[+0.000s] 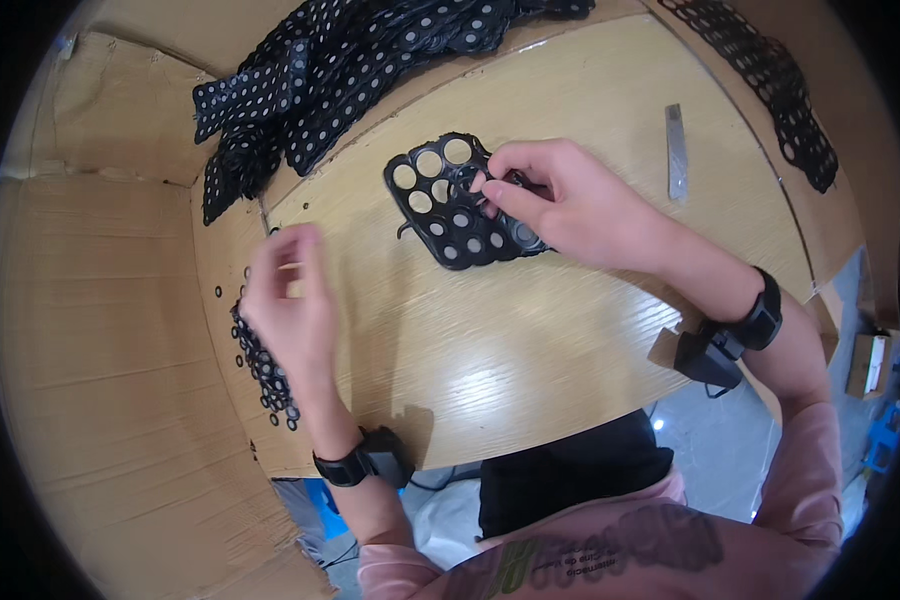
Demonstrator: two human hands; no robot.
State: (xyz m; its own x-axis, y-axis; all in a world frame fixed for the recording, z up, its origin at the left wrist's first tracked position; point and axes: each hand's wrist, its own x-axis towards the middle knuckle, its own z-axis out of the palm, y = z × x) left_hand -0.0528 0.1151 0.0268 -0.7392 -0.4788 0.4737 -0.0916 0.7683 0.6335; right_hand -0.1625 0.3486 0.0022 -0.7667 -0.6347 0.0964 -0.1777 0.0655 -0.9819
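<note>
A black rubber sheet (452, 252) with rows of round holes lies on the wooden table. Some holes at its far left are fully open; nearer ones show small pale centres inside black rings. My right hand (580, 205) is closed at the sheet's right side, thumb and fingertips pinching its edge; part of the sheet is hidden beneath the hand. My left hand (295, 300), slightly blurred, hovers by a pile of small black rings (262, 372) at the table's left. Its fingers are bent, with a gap between them and the thumb, and nothing shows in them.
Crumpled black perforated sheets (370, 60) are heaped along the far edge. Another perforated strip (770, 80) hangs at the far right. A flat metal blade (676, 150) lies on the table's right. A cardboard wall (120, 330) borders the left side.
</note>
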